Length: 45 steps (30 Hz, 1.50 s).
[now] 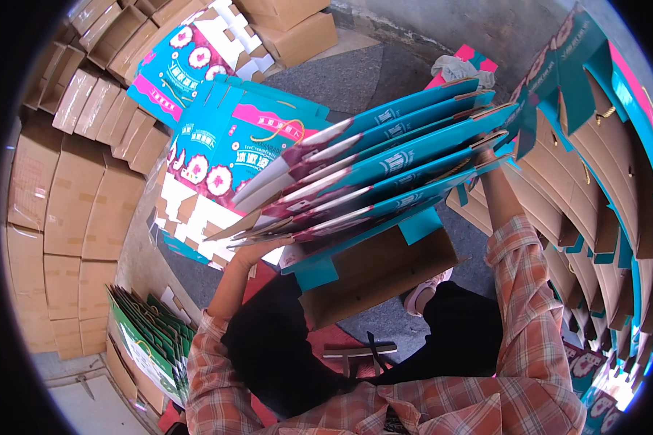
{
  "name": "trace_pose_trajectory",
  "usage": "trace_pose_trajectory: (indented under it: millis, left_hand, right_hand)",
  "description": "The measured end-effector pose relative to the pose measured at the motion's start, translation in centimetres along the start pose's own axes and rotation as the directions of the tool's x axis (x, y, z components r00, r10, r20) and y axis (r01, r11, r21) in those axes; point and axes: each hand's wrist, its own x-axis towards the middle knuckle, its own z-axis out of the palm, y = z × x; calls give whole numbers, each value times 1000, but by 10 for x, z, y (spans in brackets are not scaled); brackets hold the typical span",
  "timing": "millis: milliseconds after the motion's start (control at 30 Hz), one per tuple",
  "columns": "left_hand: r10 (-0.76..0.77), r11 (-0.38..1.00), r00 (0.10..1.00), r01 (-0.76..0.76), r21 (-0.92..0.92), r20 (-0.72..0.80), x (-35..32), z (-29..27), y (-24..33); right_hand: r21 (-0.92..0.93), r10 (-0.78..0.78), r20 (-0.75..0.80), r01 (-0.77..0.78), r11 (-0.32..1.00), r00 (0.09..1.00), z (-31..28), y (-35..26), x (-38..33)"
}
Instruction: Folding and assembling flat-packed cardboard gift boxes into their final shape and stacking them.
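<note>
Several flat, folded cartons [392, 163], teal with purple and white print, are fanned out in a stack in front of me. At the stack's lower left end my left hand [257, 251] grips the edges, its fingers mostly hidden under the cardboard. My right hand [489, 158] holds the far right end, fingers partly covered by the flaps. Just below the stack, between my knees, an opened teal carton [384, 279] shows its brown inside and teal flaps.
More flat printed cartons [218, 156] lie in a pile ahead on the left. Brown boxes [69, 196] are stacked along the left side. Rows of opened teal cartons [595, 174] rise on the right. Green flat bags or cartons [149, 337] stand at lower left.
</note>
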Motion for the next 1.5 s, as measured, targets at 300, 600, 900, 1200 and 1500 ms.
trace_pose_trajectory:
  millis: [300, 600, 900, 1200, 1500]
  left_hand:
    - [204, 970, 978, -195, -144, 48, 15, -12, -31]
    - [264, 962, 965, -262, -77, 12, 25, -14, -49]
    - [424, 905, 904, -421, -56, 47, 13, -25, -56]
    - [260, 965, 960, -257, -47, 99, 25, -26, -74]
    - [434, 834, 900, -387, -393, 35, 22, -14, -65]
  right_hand:
    - [-113, 0, 9, 2, 994, 1000, 6, -10, 6]
    - [-760, -762, 213, 594, 264, 612, 94, -113, -67]
    - [-514, 226, 787, 813, -275, 574, 255, -90, -143]
    - [-623, 91, 730, 715, -317, 677, 230, -107, -111]
    - [-661, 249, 678, 722, -205, 691, 219, -98, -117]
